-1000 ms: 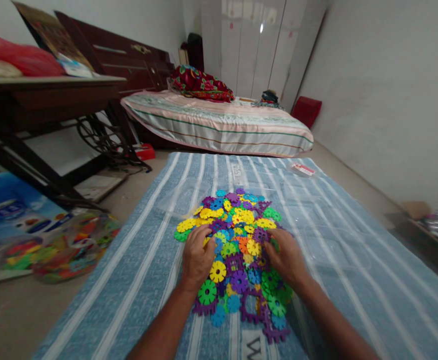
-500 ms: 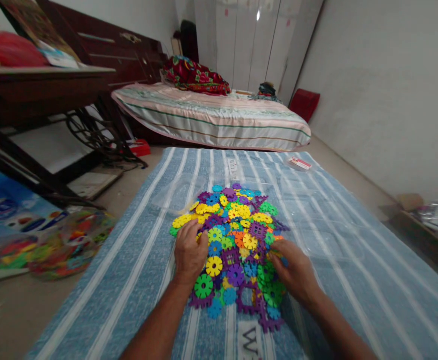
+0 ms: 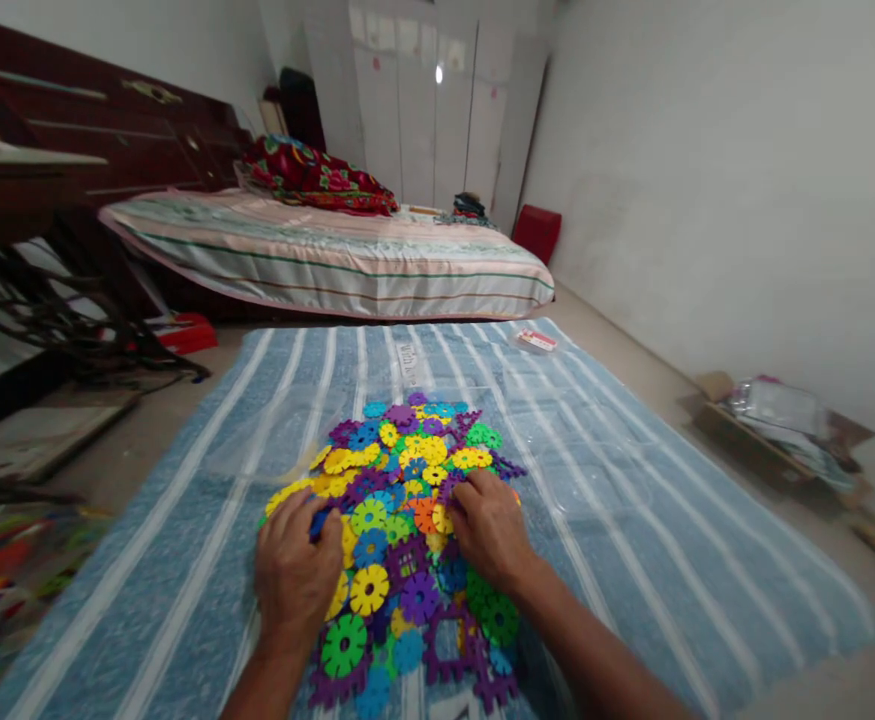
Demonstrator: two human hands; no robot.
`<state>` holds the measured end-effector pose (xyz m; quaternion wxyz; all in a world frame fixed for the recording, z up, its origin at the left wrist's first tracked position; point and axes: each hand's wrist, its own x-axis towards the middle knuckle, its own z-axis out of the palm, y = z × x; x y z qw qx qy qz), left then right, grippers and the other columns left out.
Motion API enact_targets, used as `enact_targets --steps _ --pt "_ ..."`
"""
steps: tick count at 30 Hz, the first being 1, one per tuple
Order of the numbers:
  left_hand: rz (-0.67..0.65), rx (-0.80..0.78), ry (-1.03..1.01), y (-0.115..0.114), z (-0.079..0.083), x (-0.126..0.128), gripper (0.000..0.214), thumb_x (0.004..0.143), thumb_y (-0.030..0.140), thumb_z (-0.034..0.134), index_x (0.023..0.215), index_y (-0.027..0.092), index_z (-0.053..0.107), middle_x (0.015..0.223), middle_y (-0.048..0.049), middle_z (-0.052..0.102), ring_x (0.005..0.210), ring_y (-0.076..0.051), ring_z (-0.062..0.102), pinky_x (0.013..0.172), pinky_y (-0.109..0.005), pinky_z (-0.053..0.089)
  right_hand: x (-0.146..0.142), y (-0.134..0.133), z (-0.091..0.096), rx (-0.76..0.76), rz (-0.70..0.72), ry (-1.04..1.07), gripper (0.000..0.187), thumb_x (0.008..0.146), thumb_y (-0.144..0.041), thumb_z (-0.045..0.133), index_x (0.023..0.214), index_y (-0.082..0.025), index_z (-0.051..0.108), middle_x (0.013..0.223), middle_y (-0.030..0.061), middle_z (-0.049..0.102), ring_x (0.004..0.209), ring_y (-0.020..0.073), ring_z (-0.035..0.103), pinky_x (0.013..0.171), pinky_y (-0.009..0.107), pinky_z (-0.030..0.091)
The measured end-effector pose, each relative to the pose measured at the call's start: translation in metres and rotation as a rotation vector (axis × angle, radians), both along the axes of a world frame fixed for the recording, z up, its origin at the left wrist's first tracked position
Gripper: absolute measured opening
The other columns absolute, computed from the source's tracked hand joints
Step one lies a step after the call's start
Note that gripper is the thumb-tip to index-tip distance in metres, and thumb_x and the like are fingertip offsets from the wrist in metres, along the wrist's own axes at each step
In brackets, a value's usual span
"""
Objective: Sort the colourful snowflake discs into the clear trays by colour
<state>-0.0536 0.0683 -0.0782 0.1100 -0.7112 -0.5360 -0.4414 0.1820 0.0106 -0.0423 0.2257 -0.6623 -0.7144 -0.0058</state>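
A heap of plastic interlocking flower discs [image 3: 369, 590] in yellow, green, blue, purple and orange lies on a striped blue cloth, mixed with purple square frame pieces [image 3: 408, 562]. My left hand [image 3: 298, 560] rests at the heap's left edge, thumb apart from the bent fingers. A dark blue piece [image 3: 319, 524] shows in the gap, not clearly gripped. Over the heap's right side, my right hand [image 3: 491, 525] has its fingers curled down together by a purple piece [image 3: 452, 486]. What its fingertips hold, if anything, is hidden.
Clear plastic trays or lids [image 3: 587, 480] lie right of and behind the heap on the striped cloth [image 3: 677, 540]. A small clear packet with a red label [image 3: 536, 341] sits at the far edge. Beyond stands a bed [image 3: 332, 260]; a box of clutter [image 3: 782, 430] is at the right.
My right hand has moved from the heap's right edge inward and farther over it. My left hand has shifted slightly left against the heap. The whole view has swung to the right.
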Motion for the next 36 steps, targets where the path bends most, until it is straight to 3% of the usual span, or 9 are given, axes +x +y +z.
enact_targets --steps 5,11,15,20,23,26,29,33,36 --pt "0.02 -0.035 -0.006 0.003 -0.003 -0.004 0.018 0.082 0.032 0.049 0.087 0.02 0.061 0.102 -0.0133 0.066 0.106 -0.031 0.06 0.096 -0.049 0.047 0.003 -0.003 -0.006 0.157 0.099 0.045 0.013 0.088 -0.018 0.052 0.081 -0.021 0.062 0.083 0.0053 0.062 0.082 0.0195 0.057 0.075 0.031 0.045" --pt "0.054 -0.068 0.02 0.004 -0.003 -0.005 0.018 0.081 0.033 0.049 0.087 0.021 0.06 0.102 -0.0133 0.066 0.105 -0.032 0.06 0.096 -0.05 0.046 0.037 -0.014 0.014 0.36 0.109 0.17 0.015 0.089 -0.02 0.051 0.093 -0.022 0.065 0.093 0.0066 0.067 0.089 0.0187 0.061 0.08 0.03 0.048" --pt "0.071 -0.055 0.061 0.004 -0.004 -0.007 0.022 0.082 0.034 0.047 0.086 0.018 0.061 0.101 -0.0166 0.066 0.103 -0.034 0.06 0.093 -0.051 0.048 0.102 -0.009 0.033 0.449 -0.074 0.114 0.017 0.089 -0.024 0.051 0.094 -0.021 0.067 0.098 0.0086 0.068 0.091 0.0208 0.062 0.082 0.033 0.048" --pt "0.07 -0.039 0.059 0.006 -0.007 -0.006 0.022 0.082 0.034 0.047 0.085 0.018 0.061 0.099 -0.0155 0.066 0.101 -0.033 0.061 0.091 -0.049 0.049 0.197 0.006 0.053 0.46 -0.49 -0.062 0.025 0.087 -0.031 0.049 0.089 -0.016 0.069 0.087 0.0122 0.067 0.078 0.0245 0.059 0.072 0.037 0.046" --pt "0.087 -0.035 0.05 0.006 -0.008 -0.005 0.021 0.081 0.035 0.047 0.084 0.019 0.061 0.098 -0.015 0.067 0.1 -0.032 0.061 0.091 -0.049 0.049 0.221 0.005 0.054 0.417 -0.588 -0.136 0.031 0.085 -0.038 0.05 0.089 -0.014 0.069 0.081 0.0135 0.065 0.078 0.0268 0.058 0.072 0.04 0.046" --pt "0.098 -0.057 0.036 0.004 -0.007 -0.003 0.021 0.082 0.034 0.047 0.084 0.018 0.062 0.1 -0.0151 0.067 0.1 -0.032 0.061 0.091 -0.048 0.049 0.204 -0.007 0.046 0.473 -0.426 -0.076 0.031 0.087 -0.041 0.049 0.086 -0.016 0.067 0.08 0.0122 0.066 0.08 0.0265 0.061 0.076 0.041 0.048" --pt "0.096 -0.098 0.026 0.0 -0.005 -0.001 0.02 0.082 0.032 0.049 0.085 0.018 0.062 0.102 -0.0149 0.067 0.102 -0.031 0.061 0.092 -0.048 0.048 0.156 -0.027 0.035 0.463 -0.148 0.074 0.023 0.089 -0.038 0.052 0.089 -0.02 0.066 0.087 0.0091 0.069 0.084 0.0234 0.065 0.079 0.038 0.051" --pt "0.149 -0.154 0.009 -0.005 -0.001 0.003 0.019 0.081 0.032 0.051 0.087 0.018 0.062 0.105 -0.0145 0.066 0.105 -0.032 0.058 0.094 -0.05 0.046 0.09 -0.054 0.025 0.276 0.129 0.203 0.015 0.09 -0.029 0.052 0.096 -0.023 0.065 0.092 0.0065 0.07 0.086 0.0201 0.066 0.077 0.033 0.054" --pt "0.17 -0.189 -0.008 -0.006 0.0 0.004 0.021 0.081 0.034 0.051 0.087 0.018 0.062 0.105 -0.0154 0.065 0.105 -0.032 0.057 0.094 -0.05 0.045 0.065 -0.067 0.016 0.124 0.253 0.224 0.016 0.09 -0.024 0.051 0.099 -0.023 0.063 0.095 0.0068 0.068 0.088 0.0195 0.064 0.076 0.032 0.055"
